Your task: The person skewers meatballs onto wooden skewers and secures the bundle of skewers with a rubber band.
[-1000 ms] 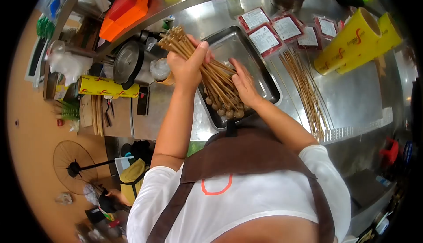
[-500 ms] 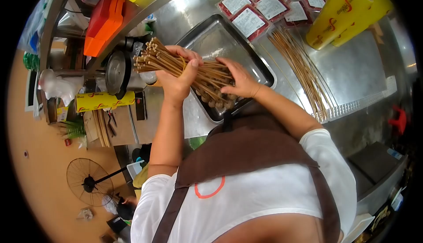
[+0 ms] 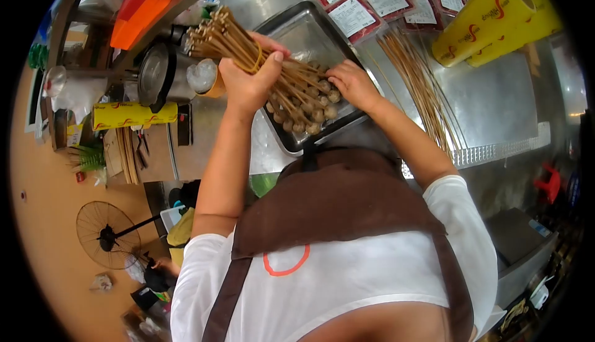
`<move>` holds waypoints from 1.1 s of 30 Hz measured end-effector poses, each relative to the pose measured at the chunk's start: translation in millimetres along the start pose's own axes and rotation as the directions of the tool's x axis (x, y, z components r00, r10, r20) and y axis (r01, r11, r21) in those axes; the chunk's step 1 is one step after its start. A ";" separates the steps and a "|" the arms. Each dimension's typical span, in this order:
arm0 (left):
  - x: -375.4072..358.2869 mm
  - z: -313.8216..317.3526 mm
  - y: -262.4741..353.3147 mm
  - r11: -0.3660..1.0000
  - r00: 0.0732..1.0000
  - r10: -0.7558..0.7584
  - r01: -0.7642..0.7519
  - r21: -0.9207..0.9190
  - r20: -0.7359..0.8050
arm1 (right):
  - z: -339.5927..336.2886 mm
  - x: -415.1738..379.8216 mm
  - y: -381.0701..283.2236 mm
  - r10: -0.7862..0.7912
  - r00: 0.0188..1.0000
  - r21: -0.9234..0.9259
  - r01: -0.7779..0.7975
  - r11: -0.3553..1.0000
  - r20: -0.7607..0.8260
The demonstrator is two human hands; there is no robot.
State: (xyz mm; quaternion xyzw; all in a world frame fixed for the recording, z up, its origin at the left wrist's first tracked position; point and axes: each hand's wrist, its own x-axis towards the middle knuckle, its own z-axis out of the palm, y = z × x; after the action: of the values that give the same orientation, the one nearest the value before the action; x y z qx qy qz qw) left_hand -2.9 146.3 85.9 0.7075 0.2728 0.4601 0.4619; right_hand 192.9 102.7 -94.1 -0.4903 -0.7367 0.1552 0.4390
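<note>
A thick bundle of wooden skewers (image 3: 224, 39), banded in yellow, is gripped in my left hand (image 3: 253, 80). Brownish balls (image 3: 312, 111) on the skewers' far ends spread over a dark-rimmed metal tray (image 3: 352, 57). My right hand (image 3: 354, 86) is at the right side of the balls, its fingers bent and pressed together at the outermost ones. What its fingertips hold, if anything, is hidden. Loose bare skewers (image 3: 416, 84) lie on the metal counter right of the tray.
Red packets with white labels (image 3: 352, 16) lie behind the tray. Yellow printed rolls (image 3: 483, 19) stand at the back right. Left are a lidded pot (image 3: 162, 74), an orange container (image 3: 142, 10) and a yellow box (image 3: 135, 115). A fan (image 3: 108, 236) and a person (image 3: 167, 266) are lower left.
The bundle is tilted more steeply and its balls are spread out in view. My right hand has moved off the skewer shafts to the balls' right edge, its fingers drawn together. The camera view has shifted.
</note>
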 end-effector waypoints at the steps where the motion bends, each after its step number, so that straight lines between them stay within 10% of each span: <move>1: 0.7 4.6 0.3 0.996 0.998 -0.015 0.010 -0.087 -0.065 | 0.1 -3.8 -1.0 0.001 1.000 0.009 -0.002 1.000 0.012; 8: 6.7 -26.3 -2.5 0.968 0.990 0.133 -0.119 -0.221 0.050 | -33.1 3.2 -17.1 0.326 0.930 0.276 -0.273 0.922 -0.170; 14: -26.5 -82.0 -53.5 0.931 0.947 -0.295 0.255 -0.260 -0.128 | -48.3 -32.8 -6.4 0.537 0.839 0.495 -0.430 0.755 -0.091; 19: -72.9 -81.6 -107.9 0.942 0.925 -0.335 0.322 -0.099 -0.177 | -47.6 -38.9 -47.6 0.534 0.845 0.517 -0.465 0.718 0.019; 22: -92.5 -82.3 -126.0 0.955 0.906 -0.297 0.288 -0.075 -0.301 | -50.9 -22.5 -71.9 0.482 0.876 0.468 -0.429 0.773 0.007; 28: -123.6 -79.9 -159.4 0.945 0.886 -0.171 0.271 0.181 -0.431 | -96.1 91.2 -179.0 -0.183 0.950 -0.135 0.153 0.979 -0.253; 33: -139.3 -63.9 -170.7 0.928 0.844 -0.175 0.313 0.200 -0.507 | -121.6 192.0 -255.1 -0.518 0.828 -0.447 0.554 0.702 0.212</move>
State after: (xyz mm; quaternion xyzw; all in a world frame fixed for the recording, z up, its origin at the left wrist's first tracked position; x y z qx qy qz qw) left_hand -113.6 131.5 -114.5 0.5873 0.5285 0.5153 0.3321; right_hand 114.9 122.9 237.9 -0.3436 -0.8766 -0.1541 0.2997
